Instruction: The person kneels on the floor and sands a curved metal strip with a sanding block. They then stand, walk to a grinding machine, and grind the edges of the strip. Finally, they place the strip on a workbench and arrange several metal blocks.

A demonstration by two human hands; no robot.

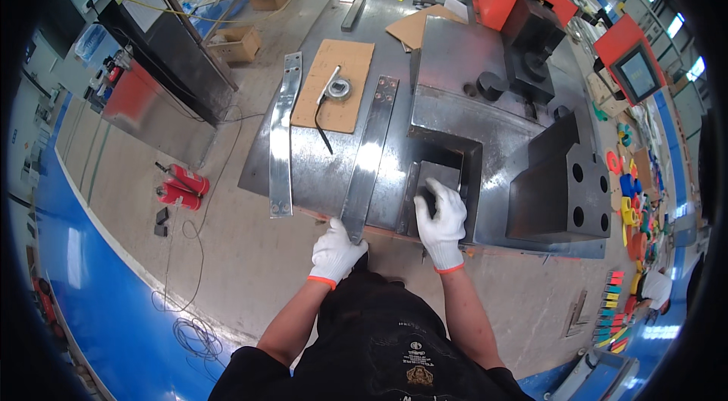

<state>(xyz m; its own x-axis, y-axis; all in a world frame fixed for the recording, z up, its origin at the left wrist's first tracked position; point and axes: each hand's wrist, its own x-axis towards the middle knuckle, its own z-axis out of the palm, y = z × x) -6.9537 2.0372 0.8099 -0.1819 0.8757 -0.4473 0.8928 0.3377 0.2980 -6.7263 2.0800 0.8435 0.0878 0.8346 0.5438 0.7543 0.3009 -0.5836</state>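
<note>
My left hand [337, 251], in a white glove with an orange cuff, closes around the near end of a flat steel bar [371, 147]. That bar has holes at its far end and lies lengthwise on the steel machine table [318, 182]. My right hand [442, 225], gloved the same way, is over a dark rectangular block [440, 173] at the table's recess. Its thumb and fingers are curved but apart, with nothing seen between them. Left of the held bar, a second shiny bar [281, 135] lies apart, its near end jutting past the table edge.
Between the bars' far parts lies a cardboard sheet [360, 59] carrying a round dial-like tool [339, 89] and a white-handled marker-like piece. A large black block with holes [565, 188] stands at right. Red fire extinguishers [183, 185] and a loose cable [199, 336] are on the left floor.
</note>
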